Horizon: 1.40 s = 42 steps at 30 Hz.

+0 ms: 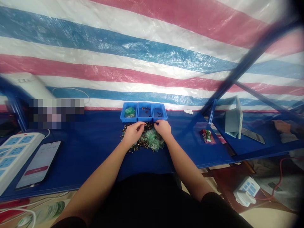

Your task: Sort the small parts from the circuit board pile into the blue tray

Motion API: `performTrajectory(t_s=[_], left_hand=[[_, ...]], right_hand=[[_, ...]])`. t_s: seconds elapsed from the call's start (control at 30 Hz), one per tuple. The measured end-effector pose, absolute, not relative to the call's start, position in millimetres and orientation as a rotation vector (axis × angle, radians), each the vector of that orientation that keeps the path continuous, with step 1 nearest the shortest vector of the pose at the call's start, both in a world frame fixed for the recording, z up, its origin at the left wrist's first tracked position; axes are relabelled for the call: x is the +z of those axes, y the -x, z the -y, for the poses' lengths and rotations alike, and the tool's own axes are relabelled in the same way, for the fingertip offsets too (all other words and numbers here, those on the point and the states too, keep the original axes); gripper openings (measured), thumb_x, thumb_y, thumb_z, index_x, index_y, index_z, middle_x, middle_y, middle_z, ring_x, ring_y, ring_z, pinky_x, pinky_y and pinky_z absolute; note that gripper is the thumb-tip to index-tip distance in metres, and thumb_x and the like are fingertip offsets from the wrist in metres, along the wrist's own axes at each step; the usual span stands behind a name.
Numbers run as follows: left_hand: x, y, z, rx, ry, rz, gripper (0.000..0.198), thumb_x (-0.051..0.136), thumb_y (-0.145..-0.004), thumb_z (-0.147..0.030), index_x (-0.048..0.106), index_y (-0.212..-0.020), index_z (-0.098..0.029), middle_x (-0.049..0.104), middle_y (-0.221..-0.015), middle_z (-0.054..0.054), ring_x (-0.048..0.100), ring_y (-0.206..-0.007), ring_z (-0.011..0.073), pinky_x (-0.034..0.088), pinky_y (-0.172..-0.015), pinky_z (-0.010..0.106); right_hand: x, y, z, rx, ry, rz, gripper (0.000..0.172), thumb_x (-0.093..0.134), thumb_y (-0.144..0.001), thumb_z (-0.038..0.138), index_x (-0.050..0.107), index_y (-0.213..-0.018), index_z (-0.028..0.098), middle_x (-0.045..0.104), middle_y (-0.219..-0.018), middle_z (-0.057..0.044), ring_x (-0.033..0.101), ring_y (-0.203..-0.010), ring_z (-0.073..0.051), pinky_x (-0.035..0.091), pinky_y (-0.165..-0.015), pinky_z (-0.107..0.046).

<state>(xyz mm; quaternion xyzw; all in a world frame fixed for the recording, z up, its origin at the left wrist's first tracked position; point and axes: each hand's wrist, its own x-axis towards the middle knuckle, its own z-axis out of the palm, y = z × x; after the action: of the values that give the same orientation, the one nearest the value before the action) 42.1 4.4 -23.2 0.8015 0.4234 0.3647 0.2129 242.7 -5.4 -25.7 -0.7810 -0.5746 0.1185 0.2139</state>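
My left hand (133, 134) is at the left side of a mixed pile, thumb and forefinger pinched together; what they hold, if anything, is too small to make out. At the pile's right side, my right hand (163, 128) has its fingers curled closed near the bins, their tips partly hidden. Small dark and brassy screw-like pieces (148, 126) lie between and under the hands, mixed with clear greenish plastic pieces (153, 139). Just behind stand three joined blue bins: the left bin (129, 120) holds green pieces, the middle bin (144, 119) and right bin (163, 109) hold a few small dark parts.
On the blue table (95, 155) at left lie a phone (39, 164) and a white power strip (23, 145). To the right are a small red box (208, 136), a blue frame post (212, 110) and a tablet-like stand (234, 118). A striped sheet (142, 63) hangs behind.
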Motion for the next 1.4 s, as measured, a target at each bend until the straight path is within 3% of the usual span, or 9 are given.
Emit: performTrajectory(t_s=[0.77,1.0,1.13,1.4], left_hand=[[-25.8,-42.8,-4.9,0.999,-2.239,-1.156,0.029,0.045,-0.092,-0.036,0.067,-0.106,-0.023,0.071,-0.084,0.002,0.062,-0.067,0.015,0.047,-0.065,0.025],[-27.3,-43.6,-6.2,1.0,-2.288,-1.124,0.026,0.049,-0.091,-0.035,0.069,-0.104,-0.024,0.072,-0.086,0.001,0.063,-0.071,0.0153,0.048,-0.069,0.026],[-26.7,-45.1,-5.5,1.01,-2.296,-1.108,0.028,0.052,-0.09,-0.038,0.068,-0.108,-0.023,0.07,-0.079,0.001,0.062,-0.067,0.0149,0.047,-0.067,0.026],[-27.8,-43.3,-7.9,1.055,-2.312,-1.121,0.022,0.057,-0.088,-0.038,0.069,-0.098,-0.023,0.068,-0.076,0.0,0.06,-0.068,0.0146,0.044,-0.065,0.025]], right_hand=[[-27.4,-239.5,3.6,0.284,2.246,1.71,0.023,0.053,-0.085,0.034,0.071,-0.095,0.024,0.071,-0.093,-0.009,0.067,-0.087,-0.025,0.05,-0.076,-0.033],[-29.1,-230.8,4.6,0.536,1.639,1.637,0.02,0.055,-0.083,0.036,0.067,-0.087,0.02,0.067,-0.072,-0.001,0.061,-0.066,-0.016,0.047,-0.065,-0.026],[-34.7,-224.0,1.6,0.789,1.284,1.475,0.027,0.057,-0.082,0.042,0.066,-0.086,0.018,0.066,-0.072,-0.002,0.058,-0.062,-0.014,0.047,-0.059,-0.025],[-34.2,-216.5,5.1,0.981,1.131,1.417,0.031,0.069,-0.075,0.047,0.065,-0.084,0.018,0.065,-0.07,-0.001,0.056,-0.059,-0.013,0.046,-0.056,-0.025]])
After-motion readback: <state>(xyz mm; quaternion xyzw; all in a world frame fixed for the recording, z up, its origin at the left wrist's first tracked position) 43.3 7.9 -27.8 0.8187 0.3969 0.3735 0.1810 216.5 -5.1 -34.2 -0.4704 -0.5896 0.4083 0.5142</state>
